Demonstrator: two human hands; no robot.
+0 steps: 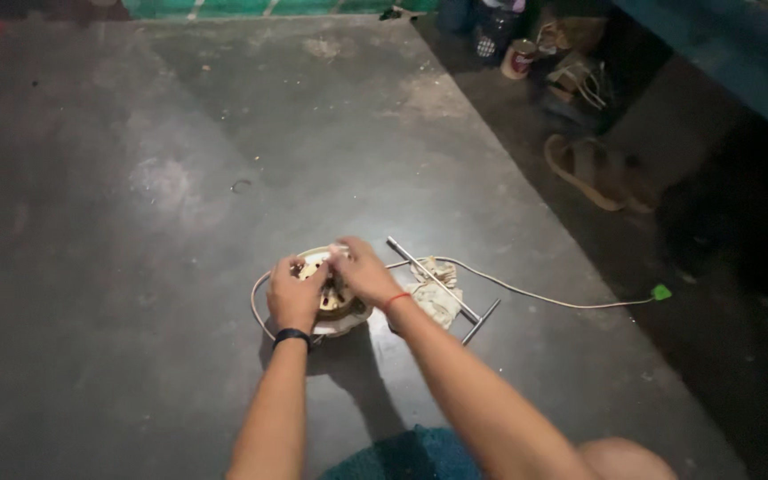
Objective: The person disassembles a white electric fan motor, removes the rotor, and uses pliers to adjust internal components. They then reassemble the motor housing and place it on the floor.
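Note:
A round, pale appliance part [331, 307] with brownish windings in its middle lies on the dark floor. My left hand [295, 293], with a black band on the wrist, grips its left edge. My right hand [362, 271], a red thread on the wrist, presses on its top right side with the fingers curled over it. A thin whitish cable [535, 296] runs from the part to the right and ends at a small green piece [661, 292]. A metal T-shaped rod [442, 289] lies just right of my hands on a crumpled pale cloth [433, 298].
Sandals [593, 173] and other footwear lie at the upper right near a teal ledge [731, 53]. A red-and-white cup [517, 58] stands by them. A teal cloth [402, 453] shows at the bottom, beside my knee [624, 458].

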